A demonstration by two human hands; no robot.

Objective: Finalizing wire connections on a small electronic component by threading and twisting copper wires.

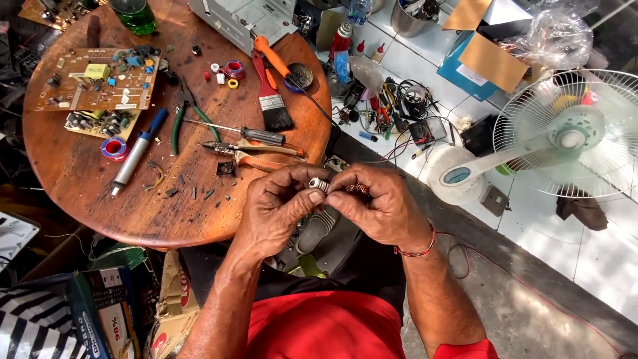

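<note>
Both of my hands meet over my lap, just off the front edge of the round wooden table (pixel 80 193). My left hand (pixel 276 206) pinches a small silver cylindrical part (pixel 320 184) between thumb and fingers. My right hand (pixel 379 206) holds the other side of it, with a bit of copper wire winding (pixel 359 189) showing between its fingers. A red cord bracelet circles my right wrist. Most of the small part is hidden by my fingers.
The table carries circuit boards (pixel 100 80), green-handled pliers (pixel 183 119), a screwdriver (pixel 256 135), orange-handled pliers (pixel 256 159), a paintbrush (pixel 271 100), a desoldering pump (pixel 136 153) and tape rolls. A white fan (pixel 571 136) lies on the tiled floor among tools and boxes.
</note>
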